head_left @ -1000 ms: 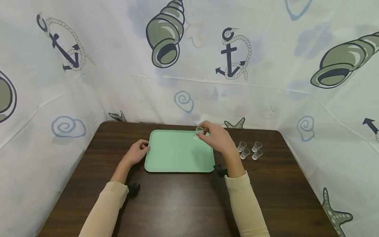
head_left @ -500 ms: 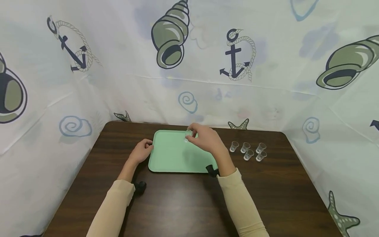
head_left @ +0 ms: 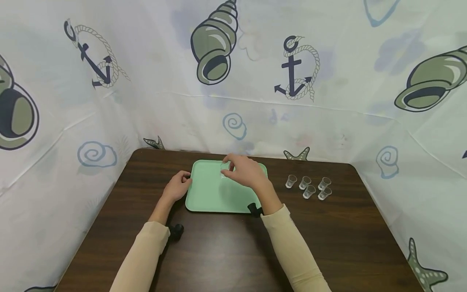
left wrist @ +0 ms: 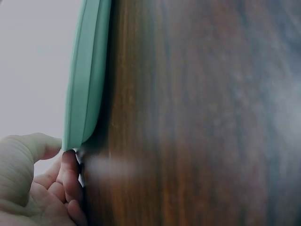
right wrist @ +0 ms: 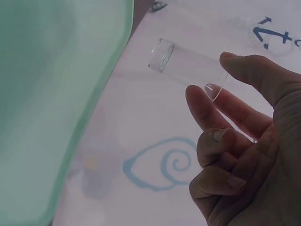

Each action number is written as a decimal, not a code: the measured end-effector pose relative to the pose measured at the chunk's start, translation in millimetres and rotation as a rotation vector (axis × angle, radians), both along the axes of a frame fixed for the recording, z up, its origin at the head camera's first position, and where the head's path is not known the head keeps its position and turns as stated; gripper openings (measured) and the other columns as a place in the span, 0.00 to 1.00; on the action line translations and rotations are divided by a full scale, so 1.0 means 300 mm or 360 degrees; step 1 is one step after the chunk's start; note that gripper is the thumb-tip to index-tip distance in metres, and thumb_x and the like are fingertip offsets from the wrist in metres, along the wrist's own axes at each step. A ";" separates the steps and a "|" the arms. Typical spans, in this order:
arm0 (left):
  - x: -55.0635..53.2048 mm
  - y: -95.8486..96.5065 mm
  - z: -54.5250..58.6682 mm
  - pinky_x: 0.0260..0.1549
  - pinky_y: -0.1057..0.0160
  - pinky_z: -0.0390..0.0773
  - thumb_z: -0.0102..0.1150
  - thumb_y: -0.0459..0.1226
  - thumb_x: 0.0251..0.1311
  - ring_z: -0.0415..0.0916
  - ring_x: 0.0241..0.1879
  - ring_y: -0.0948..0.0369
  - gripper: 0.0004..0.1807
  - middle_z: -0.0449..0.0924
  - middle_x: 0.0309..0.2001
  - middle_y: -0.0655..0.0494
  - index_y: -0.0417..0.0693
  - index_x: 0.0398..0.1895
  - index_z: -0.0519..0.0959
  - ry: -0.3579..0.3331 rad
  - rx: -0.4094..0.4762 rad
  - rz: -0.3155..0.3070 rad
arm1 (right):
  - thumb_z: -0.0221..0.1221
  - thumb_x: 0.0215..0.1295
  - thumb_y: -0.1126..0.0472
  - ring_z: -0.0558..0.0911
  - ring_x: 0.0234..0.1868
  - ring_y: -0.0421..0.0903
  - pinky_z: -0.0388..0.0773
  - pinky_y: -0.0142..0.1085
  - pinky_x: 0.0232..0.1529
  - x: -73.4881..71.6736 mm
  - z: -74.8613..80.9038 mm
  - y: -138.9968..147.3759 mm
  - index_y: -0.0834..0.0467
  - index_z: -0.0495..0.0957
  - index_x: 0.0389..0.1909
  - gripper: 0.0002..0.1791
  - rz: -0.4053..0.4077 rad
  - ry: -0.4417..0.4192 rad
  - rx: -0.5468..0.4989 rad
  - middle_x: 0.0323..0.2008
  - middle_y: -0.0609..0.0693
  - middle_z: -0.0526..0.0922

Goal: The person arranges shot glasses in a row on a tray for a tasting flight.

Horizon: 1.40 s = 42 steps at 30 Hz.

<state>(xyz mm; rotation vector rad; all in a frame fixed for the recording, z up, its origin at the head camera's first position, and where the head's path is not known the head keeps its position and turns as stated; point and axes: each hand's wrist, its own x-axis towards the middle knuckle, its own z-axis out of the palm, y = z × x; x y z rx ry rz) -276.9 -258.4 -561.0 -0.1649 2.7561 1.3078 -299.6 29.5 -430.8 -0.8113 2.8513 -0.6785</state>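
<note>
A clear shot glass (right wrist: pixel 188 66) with a thick base is pinched near its rim by the thumb and fingertips of my right hand (head_left: pixel 242 170). In the head view the glass is over the back part of a light green tray (head_left: pixel 215 194). My left hand (head_left: pixel 176 186) is at the tray's left edge. The left wrist view shows its thumb (left wrist: pixel 44 145) against the tray's rim and the other fingers curled beside and under that edge, gripping it.
Several more clear shot glasses (head_left: pixel 309 192) stand in a loose group right of the tray on the dark wooden table (head_left: pixel 219 251). A white cloth (head_left: pixel 164 121) printed with shells and anchors hangs behind and beside the table.
My right hand has carried the shot glass leftward over the tray. My left hand stays at the tray's left edge. The head view has shifted slightly.
</note>
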 end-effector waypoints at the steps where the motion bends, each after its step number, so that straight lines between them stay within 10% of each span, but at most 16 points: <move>1: 0.000 0.000 -0.002 0.38 0.57 0.71 0.47 0.45 0.83 0.75 0.38 0.52 0.25 0.79 0.49 0.44 0.42 0.74 0.72 0.0000 -0.0011 0.0008 | 0.63 0.76 0.42 0.83 0.37 0.42 0.80 0.41 0.41 0.001 -0.005 -0.010 0.46 0.81 0.65 0.22 0.0011 -0.0019 -0.0006 0.46 0.44 0.87; 29: -0.016 0.009 0.003 0.38 0.57 0.72 0.46 0.44 0.82 0.75 0.35 0.54 0.24 0.79 0.44 0.47 0.41 0.70 0.74 -0.0012 -0.0001 0.0079 | 0.63 0.76 0.39 0.84 0.37 0.40 0.80 0.39 0.34 -0.068 -0.197 -0.228 0.44 0.81 0.66 0.24 -0.0063 -0.0112 0.0161 0.49 0.42 0.89; 42: -0.023 0.006 0.007 0.37 0.57 0.71 0.47 0.44 0.83 0.74 0.33 0.55 0.24 0.79 0.42 0.47 0.41 0.71 0.75 0.0015 -0.0024 0.0031 | 0.63 0.77 0.41 0.83 0.31 0.40 0.77 0.36 0.29 -0.058 -0.201 -0.286 0.45 0.80 0.67 0.23 -0.0069 -0.0083 0.0174 0.47 0.42 0.90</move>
